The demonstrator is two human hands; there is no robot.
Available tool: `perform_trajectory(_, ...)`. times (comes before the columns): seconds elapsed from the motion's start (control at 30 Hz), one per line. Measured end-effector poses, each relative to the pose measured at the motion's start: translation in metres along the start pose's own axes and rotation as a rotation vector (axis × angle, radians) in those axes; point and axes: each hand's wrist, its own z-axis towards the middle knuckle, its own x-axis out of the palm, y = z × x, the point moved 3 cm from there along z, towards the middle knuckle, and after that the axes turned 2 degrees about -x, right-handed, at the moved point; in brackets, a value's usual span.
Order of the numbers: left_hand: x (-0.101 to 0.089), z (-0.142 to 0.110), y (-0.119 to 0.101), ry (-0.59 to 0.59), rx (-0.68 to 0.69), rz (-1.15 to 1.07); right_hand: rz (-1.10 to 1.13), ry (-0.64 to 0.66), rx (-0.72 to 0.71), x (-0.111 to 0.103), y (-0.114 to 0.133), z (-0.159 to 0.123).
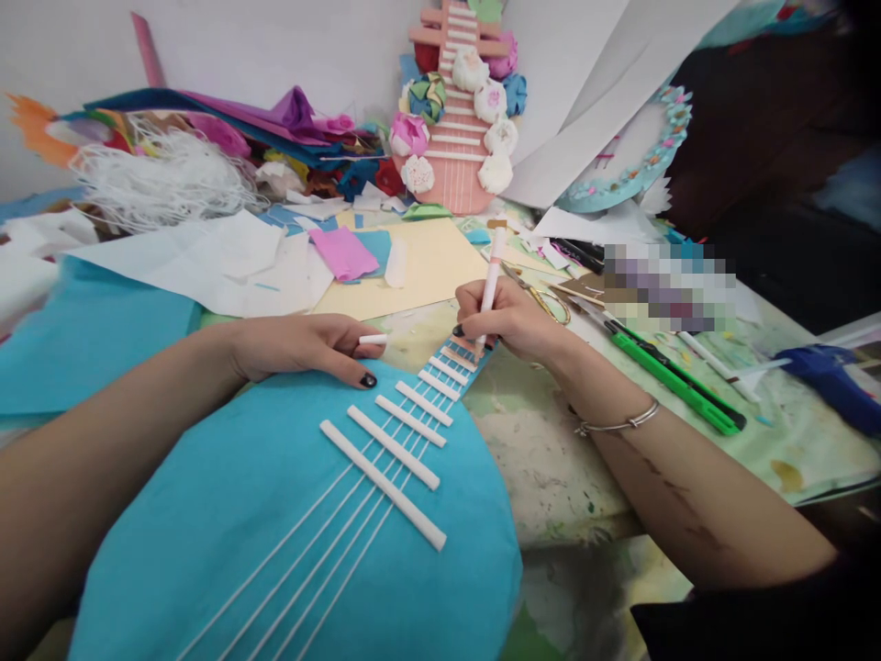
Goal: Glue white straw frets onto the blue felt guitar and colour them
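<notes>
pen sits in the right-hand grip, a white stick in the left-hand grip.

A flower-decked pink guitar stands before a white wall.

Worktable: pale green, paint-spotted. Clock centred on view: yellow sheet at twelve; white paper between nine and ten; blue paper at nine; gold-handled scissors between two and three; green cutter at three; blue glue gun farther out, same bearing.
</notes>
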Motion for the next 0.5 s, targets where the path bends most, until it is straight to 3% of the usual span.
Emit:
perform_trajectory(0.17,0.001,0.0008,-0.0008,0.02,0.003,-0.001,-0.028,-0.08,-0.023,0.0014,-0.0006,0.0012)
perform_trajectory(0.5,0.001,0.0001,-0.0004,0.024,0.006,-0.008,-0.043,-0.113,-0.012,0.0012,-0.0026,0.0015)
